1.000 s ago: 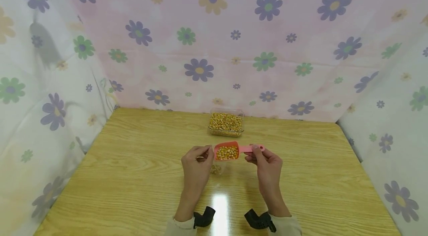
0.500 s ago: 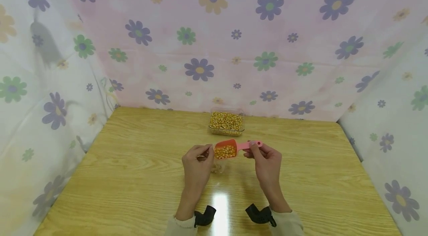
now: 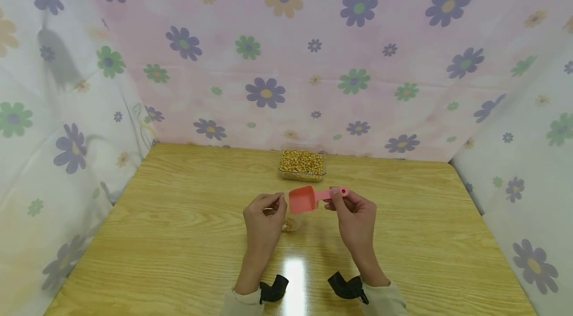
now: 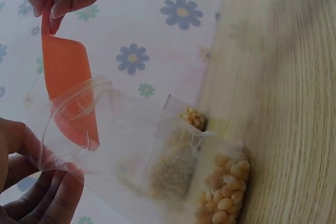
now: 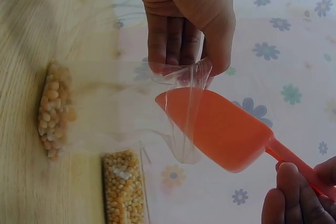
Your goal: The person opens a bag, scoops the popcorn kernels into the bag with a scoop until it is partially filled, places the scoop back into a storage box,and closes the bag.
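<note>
My left hand (image 3: pixel 265 221) pinches the rim of a clear plastic bag (image 5: pixel 121 103) that hangs down to the table. Corn kernels (image 4: pixel 226 192) are gathered in the bag's bottom. By its handle, my right hand (image 3: pixel 358 214) holds a pink-orange scoop (image 3: pixel 302 199). Both wrist views show the scoop's tip inside the bag's mouth, tilted downward. No kernels show in the scoop's bowl in the head view. In that view the bag is mostly hidden behind my left hand.
Behind the hands, a clear rectangular container (image 3: pixel 302 176) of corn kernels stands near the back edge of the wooden table (image 3: pixel 188 216). A flowered cloth (image 3: pixel 286 57) hangs behind the table and along both sides.
My right hand has tipped the scoop toward the left hand, and the kernels it held have slid out into the bag. The left hand has stayed in place.
</note>
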Demonstrator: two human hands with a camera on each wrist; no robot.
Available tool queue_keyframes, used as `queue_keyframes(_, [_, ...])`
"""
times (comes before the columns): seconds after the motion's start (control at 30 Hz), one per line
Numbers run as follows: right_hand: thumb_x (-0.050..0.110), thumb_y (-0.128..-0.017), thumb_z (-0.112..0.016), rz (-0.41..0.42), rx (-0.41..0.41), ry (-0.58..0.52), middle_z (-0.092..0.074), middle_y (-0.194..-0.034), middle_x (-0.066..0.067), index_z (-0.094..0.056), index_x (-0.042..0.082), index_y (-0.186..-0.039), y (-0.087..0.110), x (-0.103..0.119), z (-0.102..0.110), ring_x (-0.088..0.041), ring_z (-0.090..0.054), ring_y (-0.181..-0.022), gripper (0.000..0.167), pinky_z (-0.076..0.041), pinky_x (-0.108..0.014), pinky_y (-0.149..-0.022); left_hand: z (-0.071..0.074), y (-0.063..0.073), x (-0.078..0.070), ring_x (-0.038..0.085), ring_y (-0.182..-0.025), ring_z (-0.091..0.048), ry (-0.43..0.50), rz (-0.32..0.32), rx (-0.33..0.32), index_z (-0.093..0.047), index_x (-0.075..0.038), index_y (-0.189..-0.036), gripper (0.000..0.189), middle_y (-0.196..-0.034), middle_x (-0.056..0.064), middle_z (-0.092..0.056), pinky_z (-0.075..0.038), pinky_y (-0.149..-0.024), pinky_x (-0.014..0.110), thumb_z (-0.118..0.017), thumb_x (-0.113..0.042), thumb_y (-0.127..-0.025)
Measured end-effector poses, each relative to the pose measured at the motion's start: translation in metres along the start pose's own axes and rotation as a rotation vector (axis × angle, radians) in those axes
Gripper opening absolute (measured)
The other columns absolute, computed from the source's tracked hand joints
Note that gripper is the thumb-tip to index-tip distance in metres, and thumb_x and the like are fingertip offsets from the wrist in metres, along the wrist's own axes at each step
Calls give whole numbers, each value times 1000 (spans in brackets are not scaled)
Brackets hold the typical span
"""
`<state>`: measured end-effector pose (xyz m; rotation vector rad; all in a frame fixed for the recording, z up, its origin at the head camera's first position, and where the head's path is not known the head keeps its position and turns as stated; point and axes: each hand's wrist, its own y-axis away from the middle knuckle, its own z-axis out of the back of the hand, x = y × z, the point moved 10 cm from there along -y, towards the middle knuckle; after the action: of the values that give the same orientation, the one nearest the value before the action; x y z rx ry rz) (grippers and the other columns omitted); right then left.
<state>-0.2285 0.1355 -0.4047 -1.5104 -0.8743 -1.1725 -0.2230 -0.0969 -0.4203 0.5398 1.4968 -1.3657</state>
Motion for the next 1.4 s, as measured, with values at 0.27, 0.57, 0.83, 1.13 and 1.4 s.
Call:
queue_keyframes(0.27, [6,-100,-65,26,10,18,-74,-86,-27,-75,-13,-102,0,4,-2,-10,-71,-64,21,-62,-26,-67,0,-1,0,15,-65,-66,-3,4,0,-80,4,-94,11,-80,9,-71,-59,-58,25,-70,4,-90])
queue_keyframes(0.57, [8,-100,-64,-46,-8,-18,-77,-77,-3,-73,-14,-105,-10,-8,15,-11,-71,-61,25,-62,-26,-66,1,-1,5,16,-66,-67,3,25,-5,-81,2,-93,11,-79,8,-71,-60,-58,25,-71,5,-90])
queue_keyframes(0.83, [9,-101,-64,-102,-119,-165,-76,-74,0,-69,-19,-109,-30,-11,51,-10,-71,-60,30,-62,-26,-66,0,0,3,16,-64,-68,-8,7,0,-80,4,-94,10,-79,9,-71,-59,-57,23,-70,5,-91])
queue_keyframes(1.13, [15,-101,-65,-64,-105,-114,-76,-75,6,-68,-17,-112,-78,-34,50,-6,-72,-65,34,-62,-23,-71,-1,-1,2,16,-64,-67,13,23,11,-80,5,-94,10,-79,10,-71,-59,-57,21,-70,4,-91])
queue_keyframes(1.4, [14,-101,-64,-33,-69,-35,-78,-82,-8,-70,-17,-109,-107,-57,34,-5,-72,-67,32,-61,-23,-71,-1,1,3,16,-66,-67,18,38,14,-80,4,-95,10,-80,8,-71,-59,-58,22,-70,3,-92])
